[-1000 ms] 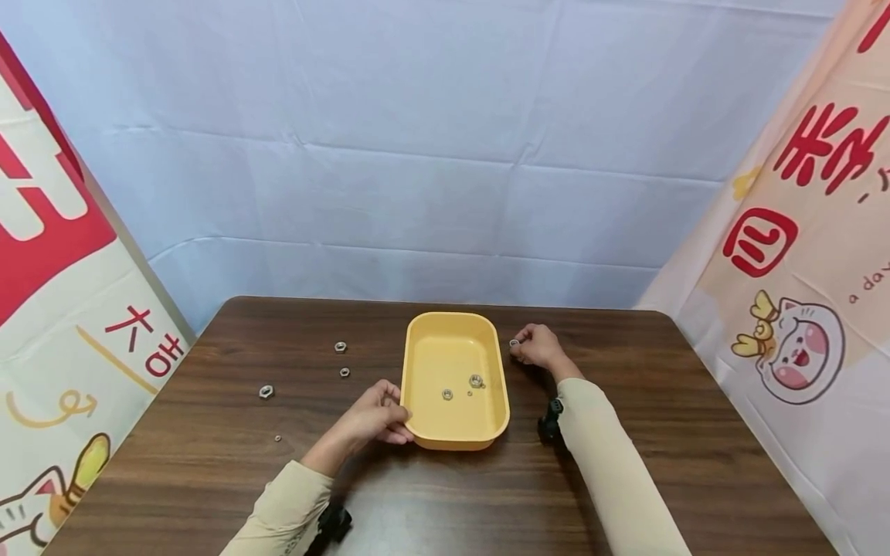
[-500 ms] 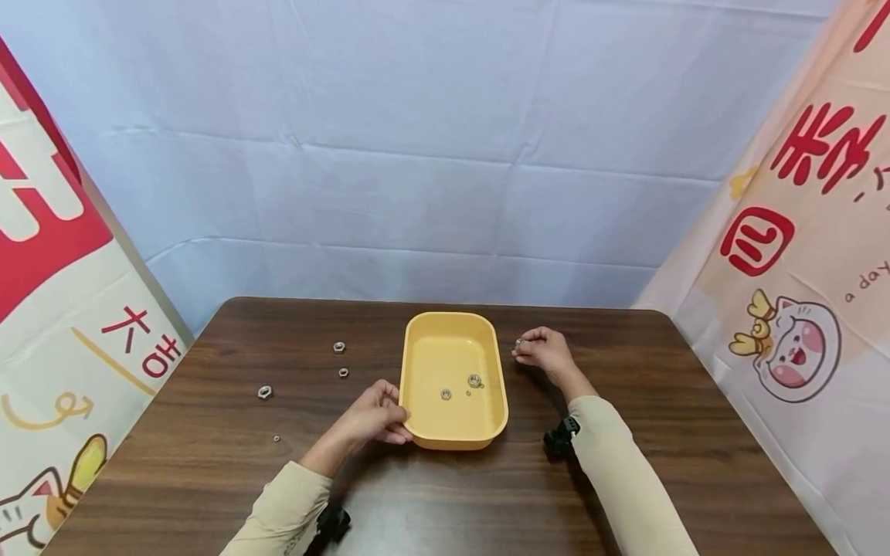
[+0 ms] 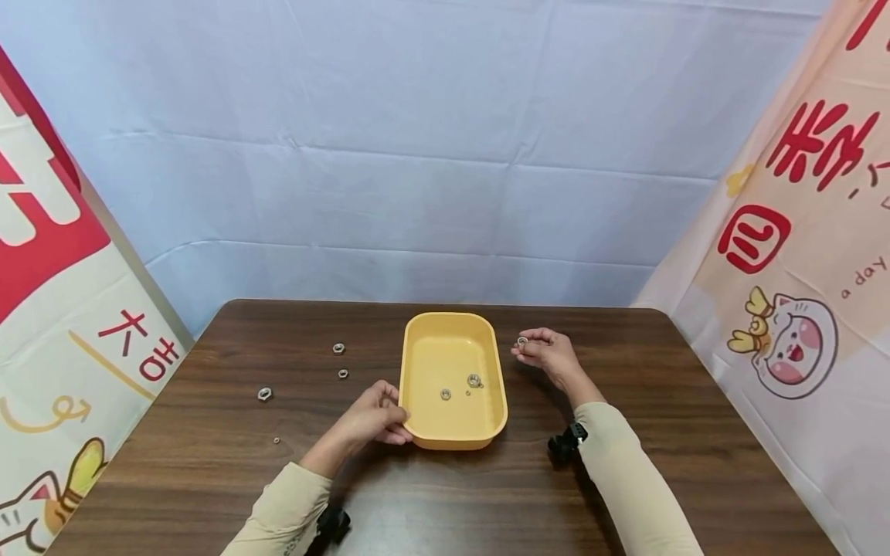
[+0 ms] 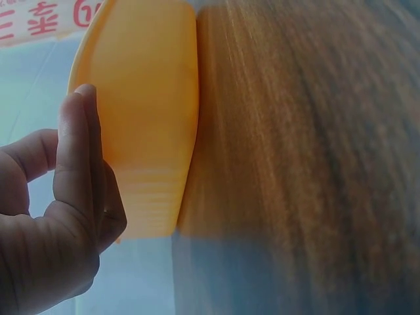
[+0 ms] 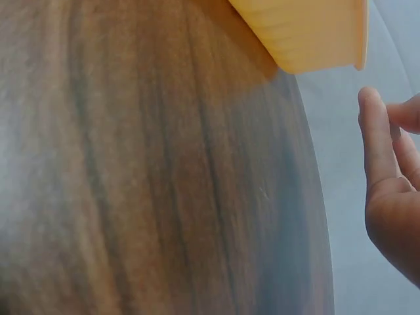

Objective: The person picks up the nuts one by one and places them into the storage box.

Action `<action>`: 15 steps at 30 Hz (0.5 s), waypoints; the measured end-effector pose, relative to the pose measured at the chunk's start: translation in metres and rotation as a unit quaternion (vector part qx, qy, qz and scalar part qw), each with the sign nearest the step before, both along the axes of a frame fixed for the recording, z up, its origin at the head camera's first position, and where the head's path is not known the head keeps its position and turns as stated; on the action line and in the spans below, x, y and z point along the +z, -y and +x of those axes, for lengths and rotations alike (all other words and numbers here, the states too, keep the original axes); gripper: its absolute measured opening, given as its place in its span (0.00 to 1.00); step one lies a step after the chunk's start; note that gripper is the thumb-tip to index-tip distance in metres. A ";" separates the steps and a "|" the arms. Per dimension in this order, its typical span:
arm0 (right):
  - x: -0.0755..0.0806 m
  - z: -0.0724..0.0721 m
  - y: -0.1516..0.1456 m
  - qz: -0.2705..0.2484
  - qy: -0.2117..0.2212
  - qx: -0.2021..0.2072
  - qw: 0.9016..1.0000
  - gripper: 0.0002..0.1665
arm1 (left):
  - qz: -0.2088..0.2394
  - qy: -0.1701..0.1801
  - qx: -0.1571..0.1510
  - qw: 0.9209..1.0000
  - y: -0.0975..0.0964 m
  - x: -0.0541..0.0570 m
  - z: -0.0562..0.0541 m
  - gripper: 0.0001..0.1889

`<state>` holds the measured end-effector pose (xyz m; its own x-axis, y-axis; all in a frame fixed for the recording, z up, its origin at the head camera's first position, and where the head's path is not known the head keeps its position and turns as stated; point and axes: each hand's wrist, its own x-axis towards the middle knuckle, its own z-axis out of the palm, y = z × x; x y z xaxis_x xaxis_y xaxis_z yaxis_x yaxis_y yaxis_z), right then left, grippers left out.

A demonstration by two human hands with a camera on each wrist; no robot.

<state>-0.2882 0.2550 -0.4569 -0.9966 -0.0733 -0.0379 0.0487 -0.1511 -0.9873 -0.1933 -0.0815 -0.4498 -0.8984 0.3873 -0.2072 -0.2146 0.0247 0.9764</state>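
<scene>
A yellow tray [image 3: 455, 432] stands on the table, and my left hand [image 3: 375, 415] grips its left rim near the front corner. In the left wrist view the fingers [image 4: 75, 151] lie along the tray's outer wall. Just right of the tray, my right hand [image 3: 549, 355] pinches a metal nut [image 3: 522, 340] between thumb and fingertips. Only a dark sliver of that nut shows in the right wrist view, between the fingers. Inside the tray lie a large nut [image 3: 474, 381], a medium nut [image 3: 446, 394] and tiny nuts [image 3: 468, 393].
Several loose nuts lie on the brown wooden table [image 3: 445, 510] left of the tray: a large nut [image 3: 265, 394], a medium nut [image 3: 338, 348], a smaller nut [image 3: 343, 374] and a tiny nut [image 3: 276, 440]. A pale cloth [image 3: 389, 193] hangs behind the table.
My right hand has shifted slightly right, away from the tray, with the nut in its fingertips; the nut's hole now faces the head camera more. My left hand has stayed on the tray.
</scene>
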 end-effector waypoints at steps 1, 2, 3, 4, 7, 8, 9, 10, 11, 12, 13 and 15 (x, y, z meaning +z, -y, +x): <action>0.000 0.000 0.000 0.000 0.001 0.003 1.000 0.24 | 0.000 0.000 0.000 1.000 0.000 0.000 0.000 0.18; -0.001 0.001 -0.001 0.002 0.002 0.006 1.000 0.24 | 0.000 -0.001 0.000 1.000 0.000 0.000 0.000 0.18; -0.001 0.001 -0.002 0.004 0.003 0.009 1.000 0.23 | 0.000 -0.001 0.000 1.000 0.000 0.001 0.000 0.18; -0.001 0.002 -0.002 0.006 0.004 0.012 1.000 0.22 | 0.000 -0.001 -0.001 1.000 0.000 0.001 0.000 0.18; 0.000 0.003 -0.002 0.013 0.012 0.009 1.000 0.20 | -0.001 -0.001 -0.001 1.000 0.001 0.001 0.000 0.18; 0.001 0.003 -0.002 0.019 0.015 0.011 1.000 0.20 | -0.002 -0.001 -0.001 1.000 0.001 0.001 0.000 0.18; 0.003 0.004 -0.002 0.023 0.020 0.011 0.999 0.21 | -0.002 0.000 -0.001 1.000 0.001 0.001 0.000 0.18; 0.004 0.005 -0.001 0.027 0.025 0.010 0.999 0.21 | -0.003 0.000 -0.001 1.000 0.001 0.001 0.000 0.18; 0.006 0.007 -0.001 0.031 0.031 0.008 0.999 0.22 | -0.003 0.001 -0.001 1.000 0.001 0.001 0.000 0.18; 0.009 0.009 0.000 0.039 0.032 0.011 0.999 0.22 | -0.003 0.000 -0.002 1.000 0.001 0.002 0.000 0.18; 0.012 0.010 0.000 0.045 0.033 0.015 0.998 0.22 | -0.003 0.000 -0.003 1.000 0.001 0.002 0.000 0.18; 0.018 0.014 0.001 0.053 0.036 0.017 0.998 0.22 | -0.001 -0.001 -0.003 1.000 0.001 0.003 0.000 0.18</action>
<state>-0.2741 0.2535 -0.4393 -0.9880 -0.0990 -0.1186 0.1233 -0.0429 -0.9914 -0.1930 -0.0823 -0.4471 -0.8968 0.3914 -0.2063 -0.2122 0.0285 0.9768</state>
